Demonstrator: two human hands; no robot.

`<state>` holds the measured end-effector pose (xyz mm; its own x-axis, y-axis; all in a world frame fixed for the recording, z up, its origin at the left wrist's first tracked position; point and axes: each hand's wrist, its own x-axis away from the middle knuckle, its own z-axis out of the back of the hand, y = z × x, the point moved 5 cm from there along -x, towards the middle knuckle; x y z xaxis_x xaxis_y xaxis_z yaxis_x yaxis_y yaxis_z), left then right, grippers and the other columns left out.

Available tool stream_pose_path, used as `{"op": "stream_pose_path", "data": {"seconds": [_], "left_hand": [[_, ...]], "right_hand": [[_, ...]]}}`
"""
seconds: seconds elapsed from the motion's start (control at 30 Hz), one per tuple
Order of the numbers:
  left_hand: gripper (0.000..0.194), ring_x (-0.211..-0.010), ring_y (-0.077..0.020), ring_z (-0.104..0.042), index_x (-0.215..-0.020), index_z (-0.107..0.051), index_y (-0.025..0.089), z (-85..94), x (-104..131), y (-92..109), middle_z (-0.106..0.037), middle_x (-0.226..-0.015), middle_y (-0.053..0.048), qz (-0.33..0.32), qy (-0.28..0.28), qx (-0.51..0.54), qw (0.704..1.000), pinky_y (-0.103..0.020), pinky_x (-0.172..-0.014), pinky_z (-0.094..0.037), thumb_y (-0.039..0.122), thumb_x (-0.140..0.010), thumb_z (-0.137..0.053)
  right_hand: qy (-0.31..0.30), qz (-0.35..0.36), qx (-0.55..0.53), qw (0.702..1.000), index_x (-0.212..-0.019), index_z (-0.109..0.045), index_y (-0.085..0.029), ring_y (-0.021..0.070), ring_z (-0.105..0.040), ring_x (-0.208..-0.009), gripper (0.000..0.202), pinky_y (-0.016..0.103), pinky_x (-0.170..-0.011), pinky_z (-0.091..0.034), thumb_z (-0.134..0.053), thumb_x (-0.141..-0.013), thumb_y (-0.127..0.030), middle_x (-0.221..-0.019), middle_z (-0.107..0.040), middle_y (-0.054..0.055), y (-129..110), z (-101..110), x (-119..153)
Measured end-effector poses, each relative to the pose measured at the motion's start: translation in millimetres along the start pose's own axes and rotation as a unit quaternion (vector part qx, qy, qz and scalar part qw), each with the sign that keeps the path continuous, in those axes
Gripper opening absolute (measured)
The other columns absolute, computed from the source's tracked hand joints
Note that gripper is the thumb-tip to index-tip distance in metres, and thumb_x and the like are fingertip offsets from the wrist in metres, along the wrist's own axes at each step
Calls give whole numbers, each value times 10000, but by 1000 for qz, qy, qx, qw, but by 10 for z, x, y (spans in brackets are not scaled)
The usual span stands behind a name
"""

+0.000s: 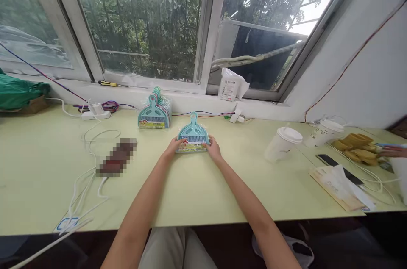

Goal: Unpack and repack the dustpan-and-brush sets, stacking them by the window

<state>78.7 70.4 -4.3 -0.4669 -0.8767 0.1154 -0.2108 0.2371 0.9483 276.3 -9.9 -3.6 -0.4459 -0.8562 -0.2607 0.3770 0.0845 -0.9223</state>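
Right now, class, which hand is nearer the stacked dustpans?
Left. The left hand is in front and to the right of the stacked dustpans; the right hand, farther right.

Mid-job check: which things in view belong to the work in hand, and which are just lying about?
Likely part of it:
packaged dustpan set, held between left hand and right hand
similar sets grouped behind, to the left

Apparently just lying about:
screwdriver on the ledge
power strip
lidded cup
second cup
phone
green bag
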Motion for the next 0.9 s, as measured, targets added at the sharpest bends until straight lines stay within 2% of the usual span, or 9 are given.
{"op": "stream_pose_path", "data": {"seconds": [0.1, 0.2, 0.27, 0.4, 0.53, 0.6, 0.7, 0.8, 0.9], "left_hand": [[412, -673, -198, -668, -897, -588, 147, 54, 96, -59, -690, -742, -48, -10, 50, 23, 998, -337, -692, -537, 334, -579, -769], [388, -680, -192, -672, -921, -580, 146, 95, 167, -86, -687, -736, -43, -10, 86, 60, 994, -337, -696, -546, 299, -602, -741], [402, -702, -191, -675, -953, -572, 151, 87, 203, -74, -690, -758, -40, -19, 86, 75, 993, -342, -713, -552, 277, -607, -733], [446, -763, -201, -678, -1011, -557, 153, 22, 252, -32, -693, -810, -58, -39, 69, 78, 994, -360, -767, -552, 299, -627, -730], [518, -815, -206, -678, -1094, -530, 186, -69, 285, 0, -691, -921, -71, -49, 33, 72, 996, -362, -773, -550, 326, -641, -738], [545, -851, -200, -675, -1151, -493, 225, -91, 297, 0, -676, -1008, -67, -45, 25, 67, 996, -355, -765, -550, 362, -674, -718], [610, -904, -192, -670, -1223, -424, 281, -108, 296, -18, -637, -1140, -57, -28, 3, 65, 997, -337, -752, -545, 402, -696, -708], [564, -902, -188, -668, -1161, -477, 261, -99, 262, -26, -649, -1119, -49, -19, -35, 66, 997, -302, -733, -527, 484, -694, -701], [462, -777, -161, -660, -932, -567, 190, 35, 207, -13, -683, -907, -40, -41, 17, 45, 998, -248, -655, -494, 548, -671, -696]], "right_hand": [[65, 150, 194, 967, -1223, -521, -219, 255, -480, -1201, 416, 420, -994, -386, -594, -815, -263, -1299, -532, 115, -355, -41, 268], [-35, 269, 291, 917, -1014, -626, -214, 231, -530, -1109, 190, 395, -997, -348, -467, -920, -258, -1094, -629, 98, -572, -283, 483], [-79, 277, 314, 905, -853, -649, -212, 213, -588, -947, 255, 384, -952, -369, -429, -948, -299, -900, -667, 79, -580, -388, 567], [-47, 175, 247, 952, -679, -635, -214, 208, -617, -762, 371, 337, -774, -446, -432, -932, -395, -738, -673, 68, -418, -339, 557], [-20, 0, 7, 1000, -680, -637, -201, 185, -625, -598, 397, 318, -615, -499, -520, -830, -549, -681, -676, 43, -164, -200, 426], [-6, -68, -139, 988, -767, -633, -184, 185, -648, -607, 376, 332, -618, -541, -644, -720, -557, -722, -694, 46, -70, -165, 365], [13, -100, -296, 950, -838, -590, -178, 199, -690, -751, 436, 348, -739, -576, -786, -579, -469, -812, -715, 50, -9, -129, 308], [22, -125, -336, 933, -862, -542, -197, 189, -693, -798, 462, 326, -776, -575, -829, -540, -364, -849, -718, 33, 28, -80, 302], [7, -138, -325, 936, -905, -510, -218, 185, -695, -761, 484, 317, -727, -583, -828, -551, -299, -831, -721, 14, 13, -40, 317]]}}
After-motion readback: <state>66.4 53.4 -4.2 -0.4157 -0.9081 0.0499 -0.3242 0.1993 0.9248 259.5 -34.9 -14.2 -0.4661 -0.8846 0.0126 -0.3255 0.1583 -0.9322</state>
